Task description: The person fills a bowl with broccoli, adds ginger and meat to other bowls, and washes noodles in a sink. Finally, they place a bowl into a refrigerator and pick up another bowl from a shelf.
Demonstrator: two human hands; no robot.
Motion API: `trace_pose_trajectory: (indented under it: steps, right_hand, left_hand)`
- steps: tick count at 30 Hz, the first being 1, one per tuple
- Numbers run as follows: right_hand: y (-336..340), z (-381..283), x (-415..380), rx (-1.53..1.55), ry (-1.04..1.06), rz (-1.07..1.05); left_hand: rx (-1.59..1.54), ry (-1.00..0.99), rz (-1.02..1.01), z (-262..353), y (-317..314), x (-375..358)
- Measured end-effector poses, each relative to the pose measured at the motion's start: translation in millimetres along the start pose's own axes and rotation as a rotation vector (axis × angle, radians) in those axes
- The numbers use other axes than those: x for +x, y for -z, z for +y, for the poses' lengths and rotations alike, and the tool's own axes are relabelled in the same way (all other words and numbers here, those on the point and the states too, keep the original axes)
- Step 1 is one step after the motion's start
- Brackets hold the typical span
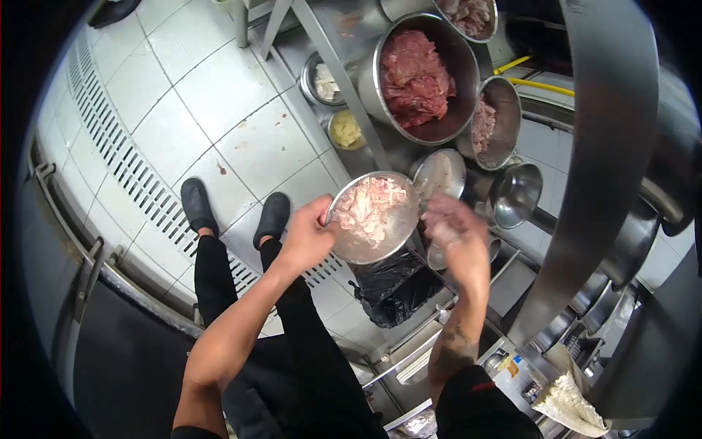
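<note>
Black short sleeves (482,406), the right with a red mark (482,386), black trousers (311,322) and dark shoes (197,205) are being worn; a forearm tattoo (457,340) is being shown.

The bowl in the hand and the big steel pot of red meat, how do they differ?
The bowl is small and shallow; the steel pot is larger and deeper. The bowl holds pale pink pieces, the pot dark red meat. The left hand grips the bowl; no hand touches the pot. Both are round.

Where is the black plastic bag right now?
In the head view, the black plastic bag is just below the bowl of pale meat held by the left hand, between the person's two forearms in the picture.
</note>
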State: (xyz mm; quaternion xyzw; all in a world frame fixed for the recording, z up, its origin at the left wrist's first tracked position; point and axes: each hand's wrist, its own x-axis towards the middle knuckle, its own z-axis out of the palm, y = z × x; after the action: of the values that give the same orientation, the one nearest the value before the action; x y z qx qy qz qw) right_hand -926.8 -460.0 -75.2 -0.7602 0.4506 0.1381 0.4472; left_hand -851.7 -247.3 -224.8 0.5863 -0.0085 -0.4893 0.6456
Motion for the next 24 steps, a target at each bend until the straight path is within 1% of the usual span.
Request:
trace_pose_trajectory:
  steps: [2, 3, 4, 5, 7, 9, 10, 11, 12, 13, 14, 15, 16, 18, 19, 20, 21, 23, 24]
  right_hand:
    - [28.4, -5.6, 21.3, -0.010, -0.005, 0.289]
    - [50.1, -10.9, 42.8, -0.243, 0.120, 0.391]
    - [69.7, -16.2, 69.3, -0.473, 0.241, 0.487]
    - [79.2, -17.7, 95.5, -0.423, 0.262, 0.486]
    - [113.8, 22.2, 169.7, -0.616, 0.608, 0.418]
    - [128.5, 86.3, 244.7, -0.857, 0.934, 0.335]
    - [122.5, 101.4, 272.4, -0.799, 0.856, 0.239]
    - [114.8, 96.1, 279.8, -0.746, 0.778, 0.144]
    - [113.8, 93.0, 280.2, -0.754, 0.777, 0.142]
    - [104.6, 74.6, 263.2, -0.736, 0.640, 0.161]
    - [94.2, 55.3, 248.1, -0.716, 0.513, 0.185]
    - [83.6, 44.4, 231.3, -0.506, 0.386, 0.166]
    - [82.7, 40.5, 230.8, -0.510, 0.401, 0.167]
    - [75.8, 49.2, 241.0, -0.236, 0.296, 0.218]
    - [74.5, 47.8, 243.7, -0.326, 0.221, 0.310]
    - [73.1, 48.9, 244.8, -0.325, 0.223, 0.305]
    - [71.9, 52.4, 243.9, -0.314, 0.299, 0.333]
    - [68.5, 46.0, 234.8, -0.320, 0.305, 0.347]
    - [66.8, 43.0, 230.3, -0.323, 0.307, 0.354]
  left_hand:
    - [0.051, -0.159, -0.009, 5.0, 0.6, 4.4]
    - [-0.010, -0.109, -0.041, 7.9, 4.0, 4.5]
    - [-0.020, -0.116, -0.054, 4.4, 5.6, 6.4]
    - [-0.021, -0.113, -0.060, 0.3, 8.4, 8.6]
    - [-0.020, -0.135, -0.058, 5.3, 11.1, 10.1]
    - [-0.004, -0.131, -0.044, 13.1, 11.2, 8.9]
    - [0.001, -0.125, -0.029, 15.4, 12.1, 9.2]
    - [-0.001, -0.125, -0.027, 12.8, 15.5, 11.5]
    - [-0.035, -0.083, -0.006, 6.6, 18.6, 14.4]
    - [-0.071, -0.041, 0.006, 4.5, 17.3, 14.7]
    - [-0.079, -0.051, 0.001, 8.4, 14.3, 15.0]
    - [-0.078, -0.052, 0.006, 12.7, 13.3, 13.8]
    - [-0.075, -0.050, 0.017, 16.0, 14.2, 11.2]
    - [-0.092, -0.093, 0.022, 25.4, 14.1, 9.0]
    - [-0.084, -0.070, 0.012, 25.6, 14.6, 9.7]
    - [-0.075, -0.044, -0.001, 25.2, 14.9, 9.2]
    - [-0.076, -0.040, 0.002, 24.4, 15.2, 8.3]
    - [-0.041, -0.091, -0.006, 25.5, 16.8, 8.9]
    - [-0.043, -0.082, -0.005, 24.1, 16.3, 8.2]
